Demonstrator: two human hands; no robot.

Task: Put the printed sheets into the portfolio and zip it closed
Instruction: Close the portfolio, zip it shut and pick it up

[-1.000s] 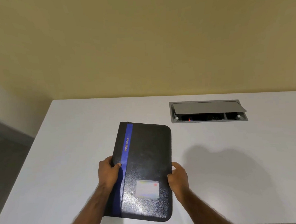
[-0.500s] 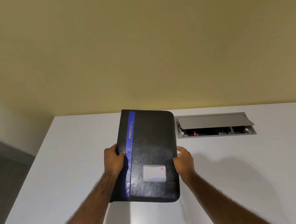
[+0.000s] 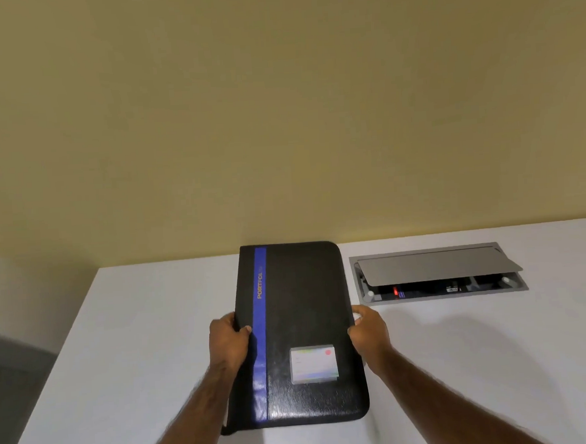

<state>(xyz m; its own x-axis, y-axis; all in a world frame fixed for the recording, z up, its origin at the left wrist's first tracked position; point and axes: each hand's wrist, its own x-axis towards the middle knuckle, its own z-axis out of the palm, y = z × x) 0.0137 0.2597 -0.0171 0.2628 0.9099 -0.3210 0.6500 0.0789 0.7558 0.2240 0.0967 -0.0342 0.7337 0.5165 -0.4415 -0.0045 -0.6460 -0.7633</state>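
Note:
A black portfolio [image 3: 304, 310] with a blue stripe, orange lettering and a small card window on its cover is held up above the white table [image 3: 128, 352], closed and tilted toward me. My left hand [image 3: 227, 342] grips its left spine edge, thumb on the cover. Along the right edge, my right hand [image 3: 368, 334] grips it at about the same height. No printed sheets are in view.
A grey cable box [image 3: 439, 273] with its lid half raised is set into the table to the right of the portfolio. A beige wall rises behind the table. The table's left edge drops to a grey floor [image 3: 10, 393].
Both hands have lifted the portfolio off the table and raised it toward me. The view has also tilted upward.

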